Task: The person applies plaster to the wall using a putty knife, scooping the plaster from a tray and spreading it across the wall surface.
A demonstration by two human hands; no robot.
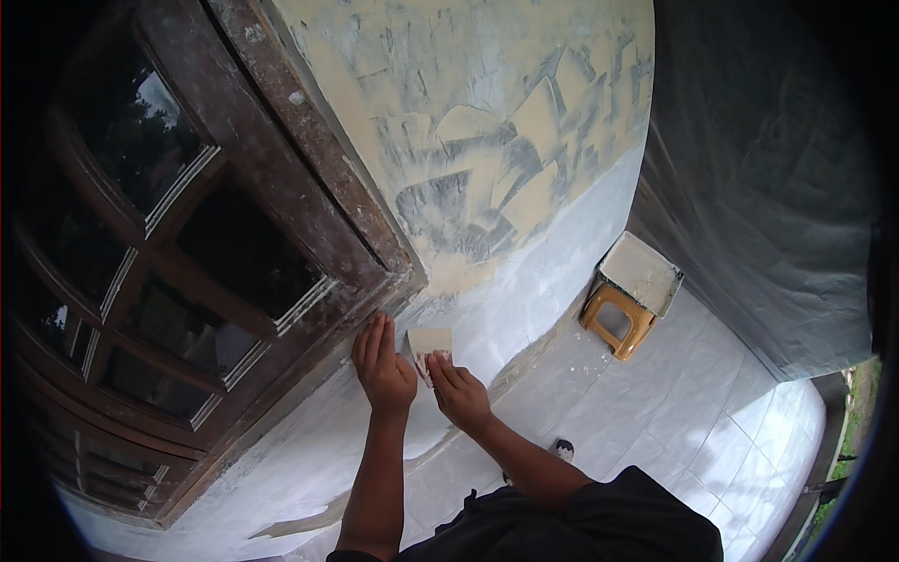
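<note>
My right hand (461, 391) grips a putty knife (431, 343), its wide pale blade pointing up against the white lower part of the wall (524, 300). Reddish-brown smears mark the knife near my fingers. Just left of it, my left hand (386, 375) is stretched flat, fingers upward, resting at the lower corner of the brown wooden window frame (375, 295). It holds nothing that I can see. Above both hands, the wall carries patchy cream filler (538, 122) in broad overlapping strokes over a grey-blue surface.
At the right, a square tray (641, 267) of cream paste stands on a low orange-brown plastic stool (623, 323). Beyond it hangs a dark plastic sheet (758, 206). Grey tiles (646, 403) cover the floor, with pale crumbs (588, 363) beside the stool. Glass panes (248, 248) fill the window.
</note>
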